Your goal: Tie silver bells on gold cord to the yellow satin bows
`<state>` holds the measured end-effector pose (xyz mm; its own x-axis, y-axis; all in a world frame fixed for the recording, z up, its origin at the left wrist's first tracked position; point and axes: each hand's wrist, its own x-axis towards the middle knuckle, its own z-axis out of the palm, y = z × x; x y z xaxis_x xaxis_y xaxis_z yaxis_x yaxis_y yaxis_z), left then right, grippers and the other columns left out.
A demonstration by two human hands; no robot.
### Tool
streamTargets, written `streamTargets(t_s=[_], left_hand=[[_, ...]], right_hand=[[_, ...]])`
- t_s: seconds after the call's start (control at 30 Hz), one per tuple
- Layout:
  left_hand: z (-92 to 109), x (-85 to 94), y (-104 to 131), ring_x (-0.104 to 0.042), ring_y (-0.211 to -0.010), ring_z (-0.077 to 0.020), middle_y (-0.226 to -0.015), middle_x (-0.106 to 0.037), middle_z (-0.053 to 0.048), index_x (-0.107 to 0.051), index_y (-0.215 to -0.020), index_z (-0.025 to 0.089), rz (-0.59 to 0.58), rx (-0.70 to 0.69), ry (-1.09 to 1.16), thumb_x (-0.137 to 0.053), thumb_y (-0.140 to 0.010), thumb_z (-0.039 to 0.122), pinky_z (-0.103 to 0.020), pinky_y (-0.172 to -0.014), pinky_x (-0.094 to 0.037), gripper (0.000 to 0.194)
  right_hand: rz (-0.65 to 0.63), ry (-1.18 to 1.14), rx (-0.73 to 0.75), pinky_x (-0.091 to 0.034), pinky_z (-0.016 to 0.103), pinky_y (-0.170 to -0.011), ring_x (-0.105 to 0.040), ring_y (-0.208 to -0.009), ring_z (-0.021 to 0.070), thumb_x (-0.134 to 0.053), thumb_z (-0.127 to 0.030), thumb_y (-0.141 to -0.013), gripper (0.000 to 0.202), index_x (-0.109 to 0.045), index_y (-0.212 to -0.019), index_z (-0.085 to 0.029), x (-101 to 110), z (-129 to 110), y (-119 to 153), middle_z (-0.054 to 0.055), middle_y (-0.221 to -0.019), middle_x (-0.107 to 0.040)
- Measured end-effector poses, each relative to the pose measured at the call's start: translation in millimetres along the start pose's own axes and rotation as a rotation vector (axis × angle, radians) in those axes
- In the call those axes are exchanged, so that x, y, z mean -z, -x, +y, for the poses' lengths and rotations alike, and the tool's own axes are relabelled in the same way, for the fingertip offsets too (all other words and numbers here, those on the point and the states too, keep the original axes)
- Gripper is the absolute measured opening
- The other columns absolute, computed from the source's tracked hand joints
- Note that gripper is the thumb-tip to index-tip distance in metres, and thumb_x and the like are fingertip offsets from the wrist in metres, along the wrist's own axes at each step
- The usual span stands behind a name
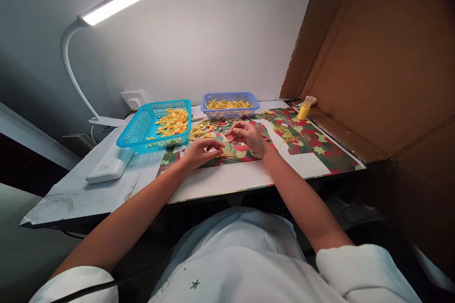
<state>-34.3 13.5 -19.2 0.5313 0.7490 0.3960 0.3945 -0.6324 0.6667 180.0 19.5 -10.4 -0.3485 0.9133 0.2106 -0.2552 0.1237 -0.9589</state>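
My left hand (203, 152) is low over the patterned table cover, its thumb and fingers pinched together. A bit of yellow ribbon-like material (223, 153) shows at those fingertips. Just up and to the right, my right hand (248, 136) has its fingers curled into a pinch; whatever is between them is too small to name. Behind the hands lie several small silvery bells or beads (219, 128). Loose yellow ribbon pieces (199, 131) are heaped beyond my left hand.
A turquoise basket (137, 125) holds yellow pieces; a blue-purple basket (231, 113) holds gold ones. Golden thin strands (286, 134) lie right, near a yellow bottle (304, 110). A white power bank (110, 165) and desk lamp (73, 66) stand left. Cardboard (384, 57) walls the right side.
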Motion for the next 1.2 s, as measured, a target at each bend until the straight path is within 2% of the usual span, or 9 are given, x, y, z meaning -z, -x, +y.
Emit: streamTargets(t_s=[0.2, 0.4, 0.5, 0.67, 0.87, 1.2], left_hand=[[-5.6, -4.5, 4.9, -0.049, -0.06, -0.0105, -0.074, -0.074, -0.002, -0.063, -0.096, 0.017, -0.044, -0.006, -0.007, -0.065, -0.08, 0.033, -0.023, -0.058, -0.035, 0.023], [-2.9, -8.2, 5.4, -0.057, -0.07, -0.0133, -0.077, -0.071, -0.001, -0.056, -0.096, 0.018, -0.043, -0.021, -0.007, -0.062, -0.077, 0.022, -0.024, -0.067, -0.039, 0.021], [-2.5, -8.3, 3.3, -0.058, -0.074, -0.0142, -0.076, -0.069, -0.001, -0.056, -0.095, 0.018, -0.021, -0.015, 0.02, -0.062, -0.075, 0.022, -0.026, -0.073, -0.041, 0.021], [-0.7, -7.8, -1.5, -0.058, -0.075, -0.0144, -0.076, -0.065, -0.002, -0.057, -0.085, 0.018, 0.037, 0.033, 0.181, -0.064, -0.073, 0.025, -0.026, -0.072, -0.043, 0.016], [-3.1, -10.2, -3.6, -0.056, -0.073, -0.0127, -0.075, -0.059, 0.0, -0.056, -0.079, 0.018, 0.002, 0.089, 0.364, -0.068, -0.071, 0.027, -0.025, -0.069, -0.044, 0.017], [-1.7, -11.6, -1.4, -0.057, -0.072, -0.0137, -0.073, -0.063, -0.001, -0.056, -0.076, 0.017, -0.071, 0.104, 0.348, -0.066, -0.07, 0.026, -0.025, -0.067, -0.045, 0.014]], right_hand=[[0.02, -0.049, -0.033, -0.052, 0.024, -0.059, -0.07, -0.066, 0.0147, -0.07, -0.036, -0.073, 0.026, -0.051, -0.08, -0.02, -1.0, -2.9, -0.4, -0.002, -0.073, -0.07], [0.007, -0.055, -0.008, -0.054, 0.026, -0.064, -0.069, -0.066, 0.0143, -0.07, -0.036, -0.075, 0.025, -0.052, -0.081, -0.019, -1.3, -2.8, -0.1, -0.001, -0.076, -0.069], [0.009, -0.104, 0.025, -0.054, 0.027, -0.065, -0.067, -0.064, 0.0129, -0.072, -0.037, -0.074, 0.027, -0.052, -0.082, -0.02, 0.7, -0.6, -1.6, -0.003, -0.073, -0.067], [0.069, -0.17, 0.119, -0.053, 0.024, -0.06, -0.062, -0.059, 0.0101, -0.075, -0.038, -0.071, 0.031, -0.052, -0.081, -0.021, 2.4, -1.7, -4.3, -0.005, -0.068, -0.062], [0.158, -0.235, 0.134, -0.052, 0.021, -0.055, -0.06, -0.054, 0.0082, -0.078, -0.036, -0.069, 0.032, -0.051, -0.079, -0.021, 1.1, -1.6, -6.3, -0.007, -0.065, -0.06], [0.233, -0.269, 0.078, -0.05, 0.018, -0.05, -0.057, -0.049, 0.006, -0.08, -0.035, -0.064, 0.036, -0.051, -0.08, -0.022, 4.4, 4.4, -11.2, -0.009, -0.063, -0.059]])
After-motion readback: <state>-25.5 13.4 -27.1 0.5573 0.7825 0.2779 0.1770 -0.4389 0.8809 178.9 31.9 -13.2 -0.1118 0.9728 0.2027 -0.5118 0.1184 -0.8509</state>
